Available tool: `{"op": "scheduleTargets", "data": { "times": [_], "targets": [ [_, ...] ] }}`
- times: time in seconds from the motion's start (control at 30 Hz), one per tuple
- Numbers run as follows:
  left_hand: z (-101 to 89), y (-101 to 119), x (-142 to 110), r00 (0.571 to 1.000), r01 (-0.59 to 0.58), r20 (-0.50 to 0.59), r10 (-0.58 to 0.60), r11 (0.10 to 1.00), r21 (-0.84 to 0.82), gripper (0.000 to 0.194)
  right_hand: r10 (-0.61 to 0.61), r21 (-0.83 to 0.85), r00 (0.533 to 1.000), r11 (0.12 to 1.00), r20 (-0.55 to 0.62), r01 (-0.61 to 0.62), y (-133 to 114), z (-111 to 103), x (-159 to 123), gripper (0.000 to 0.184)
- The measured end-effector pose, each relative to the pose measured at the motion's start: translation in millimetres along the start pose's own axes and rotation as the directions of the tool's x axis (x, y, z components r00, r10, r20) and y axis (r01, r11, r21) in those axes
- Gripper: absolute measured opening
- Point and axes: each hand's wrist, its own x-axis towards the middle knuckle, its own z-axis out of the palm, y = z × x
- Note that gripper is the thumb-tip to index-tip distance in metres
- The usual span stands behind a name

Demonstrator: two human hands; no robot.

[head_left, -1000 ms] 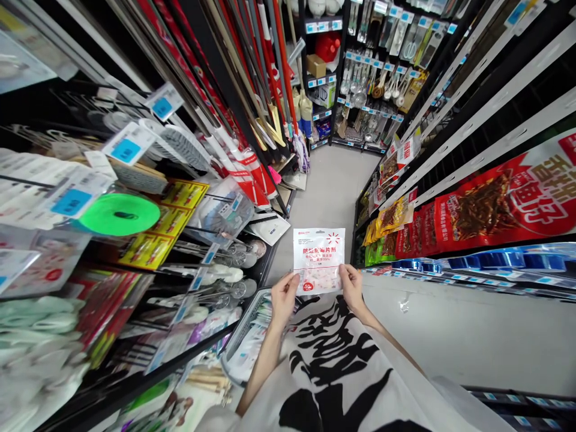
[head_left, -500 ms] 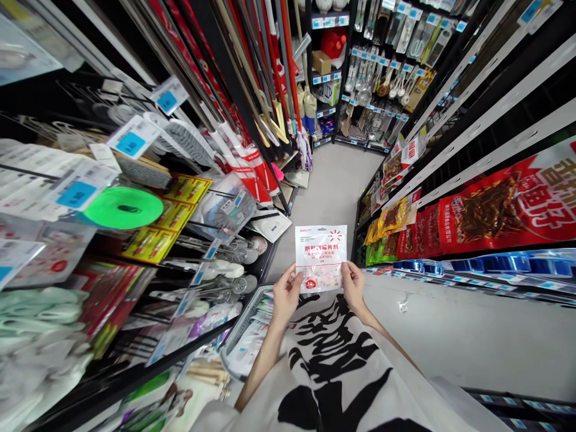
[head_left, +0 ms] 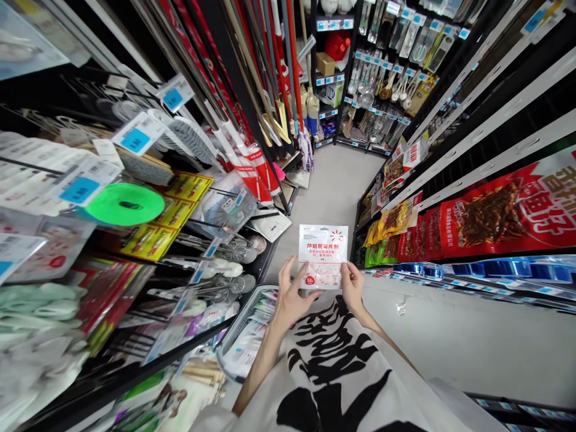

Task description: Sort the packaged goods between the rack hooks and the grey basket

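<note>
A white packet of mothproof tablets (head_left: 323,245) with red print and a clear lower window is held upright in front of my body. My right hand (head_left: 353,287) pinches its lower right edge between thumb and fingers. At the packet's lower left corner, my left hand (head_left: 291,300) has its fingers spread apart. Its fingertips are beside or just touching the packet's edge; I cannot tell which. Below my left forearm, a grey shopping basket (head_left: 224,348) holds several packaged goods.
Shelving on the left carries brushes (head_left: 189,137), a bright green roll (head_left: 125,203) and hanging packs. Mops and poles (head_left: 288,66) stand farther back. Red snack bags (head_left: 490,207) hang at right. Kitchen utensils (head_left: 391,84) fill the far rack. Grey floor (head_left: 339,180) runs between.
My left hand has loosened from the packet's left edge and its fingers have spread. The packet has shifted slightly right, still in my right hand.
</note>
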Motion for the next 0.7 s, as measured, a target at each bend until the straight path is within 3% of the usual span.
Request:
{"op": "scheduleTargets", "data": {
  "times": [0.07, 0.1, 0.17, 0.23, 0.3, 0.37, 0.53, 0.6, 0.7],
  "targets": [
    [4.7, 1, -1, 0.993, -0.076, 0.092, 0.073, 0.997, 0.033, 0.071, -0.011, 0.005, 0.998, 1.000, 0.067, 0.011, -6, 4, -4, 0.047],
    [8.9, 1, -2, 0.993, -0.059, 0.100, 0.058, 0.998, 0.015, 0.064, -0.020, 0.021, 0.989, 1.000, 0.144, 0.017, -9, 5, -7, 0.046],
    [19.6, -1, -6, 0.997, 0.072, 0.022, -0.071, 0.995, -0.072, 0.048, -0.043, 0.075, 0.941, 0.997, 0.335, 0.018, -15, 9, -11, 0.041],
    [30.2, -1, -10, 0.958, 0.253, -0.074, -0.276, 0.939, -0.232, 0.038, -0.054, 0.111, 0.909, 0.994, 0.413, 0.009, -19, 13, -12, 0.036],
    [37.8, 0, -14, 0.882, 0.385, -0.090, -0.462, 0.818, -0.428, 0.039, -0.039, 0.109, 0.952, 0.994, 0.303, 0.006, -18, 16, -9, 0.032],
    [41.4, 5, -17, 0.815, 0.440, -0.037, -0.578, 0.660, -0.608, 0.049, -0.013, 0.087, 0.987, 0.996, 0.162, -0.002, -14, 17, -2, 0.030],
    [38.2, 17, -21, 0.697, 0.482, 0.203, -0.687, 0.241, -0.843, 0.074, 0.005, 0.137, 1.000, 0.991, 0.003, -0.005, -8, 20, 17, 0.038],
    [35.5, 15, -22, 0.669, 0.493, 0.261, -0.696, 0.152, -0.857, 0.079, 0.046, 0.219, 0.999, 0.975, -0.023, -0.039, -10, 22, 22, 0.045],
    [33.3, 8, -28, 0.667, 0.539, 0.325, -0.670, 0.133, -0.832, 0.083, 0.075, 0.282, 0.997, 0.956, 0.012, -0.076, -15, 25, 27, 0.045]
  ]
}}
